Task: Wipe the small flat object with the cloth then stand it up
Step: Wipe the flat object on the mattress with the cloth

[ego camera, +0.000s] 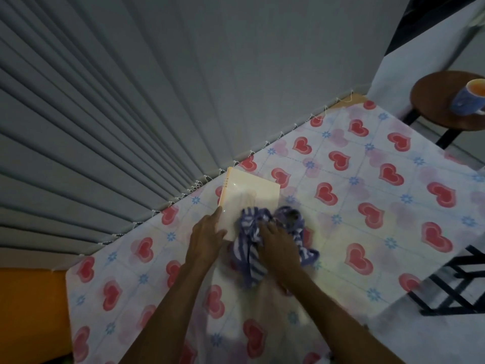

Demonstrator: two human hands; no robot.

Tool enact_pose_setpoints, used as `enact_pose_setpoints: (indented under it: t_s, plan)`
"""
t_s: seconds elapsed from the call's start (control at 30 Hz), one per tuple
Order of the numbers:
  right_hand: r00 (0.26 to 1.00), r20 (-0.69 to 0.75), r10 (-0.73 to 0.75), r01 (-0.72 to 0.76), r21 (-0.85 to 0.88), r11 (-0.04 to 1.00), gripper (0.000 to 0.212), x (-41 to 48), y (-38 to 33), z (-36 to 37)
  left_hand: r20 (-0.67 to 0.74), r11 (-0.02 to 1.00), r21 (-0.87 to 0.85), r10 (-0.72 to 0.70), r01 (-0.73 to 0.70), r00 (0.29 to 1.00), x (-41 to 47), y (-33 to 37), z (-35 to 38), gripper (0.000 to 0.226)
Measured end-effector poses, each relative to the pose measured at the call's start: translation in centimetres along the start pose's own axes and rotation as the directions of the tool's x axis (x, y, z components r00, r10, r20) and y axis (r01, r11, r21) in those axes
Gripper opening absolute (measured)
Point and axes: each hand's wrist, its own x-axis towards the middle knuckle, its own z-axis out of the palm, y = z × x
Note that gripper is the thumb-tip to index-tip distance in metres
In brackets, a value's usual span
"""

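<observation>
A small flat cream-coloured book (249,195) lies on the heart-patterned tablecloth (367,206) near the curtain. My left hand (206,237) rests on the book's near left edge, with fingers pressed against it. A bunched purple and white striped cloth (252,256) covers the book's near right corner. My right hand (279,248) presses down on top of that cloth and grips it.
A grey pleated curtain (131,101) hangs along the table's far edge. A round brown stool (435,101) stands at the upper right with a blue mug (469,101) on it. A black metal frame (456,285) shows past the table's right edge.
</observation>
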Motion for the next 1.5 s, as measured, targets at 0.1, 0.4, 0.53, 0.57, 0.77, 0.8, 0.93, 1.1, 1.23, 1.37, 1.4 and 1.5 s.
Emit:
enact_pose_setpoints:
  t_s: [0.1, 0.4, 0.53, 0.57, 0.77, 0.8, 0.93, 1.1, 1.23, 1.37, 1.4, 1.5]
  plan:
    - [0.991, -0.050, 0.124, -0.122, 0.038, 0.992, 0.048, 5.7, 1.1, -2.2, -0.002, 1.000, 0.026, 0.014, -0.014, 1.000, -0.1, 0.2, -0.2, 0.068]
    - [0.987, 0.005, 0.159, -0.159, 0.059, 0.985, 0.056, 1.4, -1.0, -0.2, 0.010, 1.000, 0.013, -0.005, 0.004, 1.000, -0.2, 0.0, 0.0, 0.067]
    - [0.998, 0.062, 0.020, -0.023, 0.054, 0.998, 0.065, -2.5, -3.1, 1.3, 0.034, 1.000, -0.004, 0.004, -0.004, 0.999, -0.1, 0.3, -0.2, 0.066]
    - [0.998, 0.064, -0.018, 0.013, 0.069, 0.998, 0.066, -1.5, -3.0, 0.9, 0.025, 0.999, 0.007, 0.040, -0.040, 0.999, 0.0, 0.4, -0.3, 0.061]
    - [0.979, -0.059, -0.195, 0.199, 0.085, 0.976, 0.053, 8.1, -2.8, -3.1, -0.010, 0.990, 0.048, 0.137, -0.136, 0.991, -0.6, 0.9, -0.7, 0.048]
    - [0.979, -0.079, -0.186, 0.192, 0.077, 0.978, 0.051, 9.5, -2.7, -3.5, -0.007, 0.994, 0.025, 0.111, -0.111, 0.994, -0.8, 0.9, -0.5, 0.050]
    - [0.993, -0.054, -0.101, 0.105, 0.071, 0.992, 0.050, 12.2, -2.7, -4.3, 0.012, 0.999, -0.019, 0.030, -0.030, 0.999, -0.8, 0.9, -0.1, 0.061]
    - [0.979, -0.055, -0.196, 0.201, 0.103, 0.974, 0.054, 4.4, -3.8, -1.8, -0.068, 0.971, -0.239, -0.020, 0.003, 0.997, -1.5, 1.7, -0.2, 0.073]
    - [0.976, -0.016, -0.219, 0.219, 0.131, 0.967, 0.057, -1.0, -3.1, -0.1, -0.071, 0.972, -0.235, -0.021, 0.003, 0.997, -1.8, 1.0, 0.4, 0.077]
    - [0.977, -0.025, -0.212, 0.213, 0.133, 0.968, 0.054, 2.4, -2.1, -2.0, -0.086, 0.968, -0.249, -0.011, -0.011, 0.996, -2.2, 1.4, 0.0, 0.073]
    - [0.989, -0.048, -0.140, 0.145, 0.157, 0.977, 0.047, 3.5, -1.7, -2.8, -0.082, 0.969, -0.245, 0.012, -0.032, 0.997, -2.4, 1.6, -0.2, 0.078]
    - [0.994, -0.090, 0.064, -0.046, 0.190, 0.981, 0.040, 5.9, 0.4, -4.5, -0.078, 0.973, -0.220, 0.048, -0.064, 0.996, -2.5, 2.2, -0.5, 0.089]
